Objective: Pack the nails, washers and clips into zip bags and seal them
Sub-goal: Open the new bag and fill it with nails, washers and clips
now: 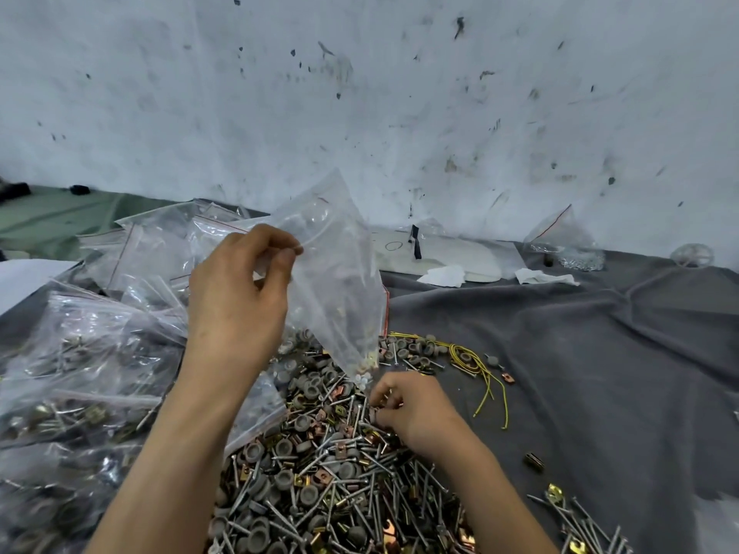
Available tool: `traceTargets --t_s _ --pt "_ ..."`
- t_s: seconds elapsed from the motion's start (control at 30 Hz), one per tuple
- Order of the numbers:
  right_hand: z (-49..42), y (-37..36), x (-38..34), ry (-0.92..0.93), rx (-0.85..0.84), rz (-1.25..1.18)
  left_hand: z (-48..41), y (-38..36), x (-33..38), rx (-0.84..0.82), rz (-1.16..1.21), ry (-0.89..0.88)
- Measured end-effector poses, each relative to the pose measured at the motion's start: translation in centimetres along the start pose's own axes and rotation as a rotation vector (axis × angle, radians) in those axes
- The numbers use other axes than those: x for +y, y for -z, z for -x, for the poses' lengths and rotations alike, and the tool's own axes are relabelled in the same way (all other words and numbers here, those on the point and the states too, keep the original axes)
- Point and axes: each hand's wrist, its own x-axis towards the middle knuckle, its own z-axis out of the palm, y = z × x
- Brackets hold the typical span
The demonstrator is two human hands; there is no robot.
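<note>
Zip bag [336,281], clear and almost empty, hangs corner-down over a pile of nails, washers and clips [328,465] spread on a grey cloth [580,353]. The person's left hand [240,289] pinches its upper edge between thumb and fingers. The right hand [412,405] sits low in the pile, just beside the bag's bottom corner, with its fingers curled round a few small pieces. Which pieces they are cannot be made out.

Only a few pale and brass-coloured bits show in the bag's lowest corner, and it does not look sealed, so this 1 bag appears to be early in its filling. At the left lies a heap of filled bags [80,373], which suggests a good share of the packing is done. A stack of empty bags [160,241] waits behind it. The loose pile is large and runs to the bottom edge of the view, so much filling and sealing looks to be left.

A tangle of yellow wire [476,361] lies beside the pile, and 1 more bag [564,241] stands near the scuffed wall [360,94].
</note>
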Motion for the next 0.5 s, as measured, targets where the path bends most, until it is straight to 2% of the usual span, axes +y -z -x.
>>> traceTargets --t_s 0.3,0.4,0.5 --pt "0.2 0.3 0.1 0.067 -0.066 0.021 0.5 -0.1 0.6 0.16 0.128 -0.105" --pt "0.5 0.8 0.2 0.079 -0.099 0.018 0.5 -0.1 0.8 0.177 0.172 -0.157" --pt "1.3 2.4 -0.4 0.115 -0.091 -0.058 0.6 0.0 1.4 0.125 0.191 -0.243"
